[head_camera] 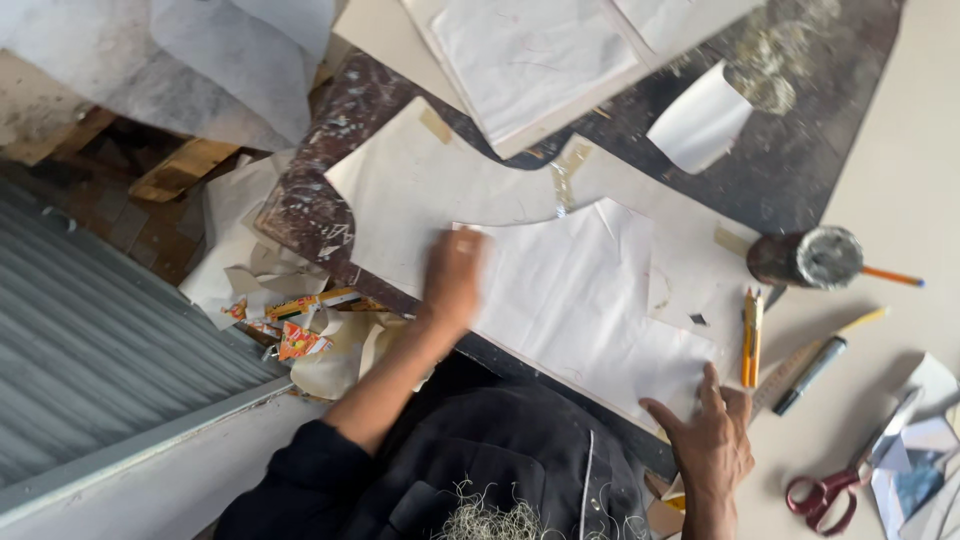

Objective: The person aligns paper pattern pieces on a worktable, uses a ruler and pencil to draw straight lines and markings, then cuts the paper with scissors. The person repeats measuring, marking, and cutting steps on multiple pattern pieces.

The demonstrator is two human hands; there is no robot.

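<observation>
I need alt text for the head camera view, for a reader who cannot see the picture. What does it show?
Seen from above, a person presses a white sheet of paper flat on a dark worktable, the blurred left hand on its far edge and the right hand at its near corner. Two pencils, a black pen and red-handled scissors lie to the right.

The dark worktable (800,170) carries paper patterns (590,290), pencils (751,335) and scissors (830,490).

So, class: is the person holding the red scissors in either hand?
No. The red scissors lie on the table, apart from the right hand, and both hands rest flat on the white sheet.
</observation>
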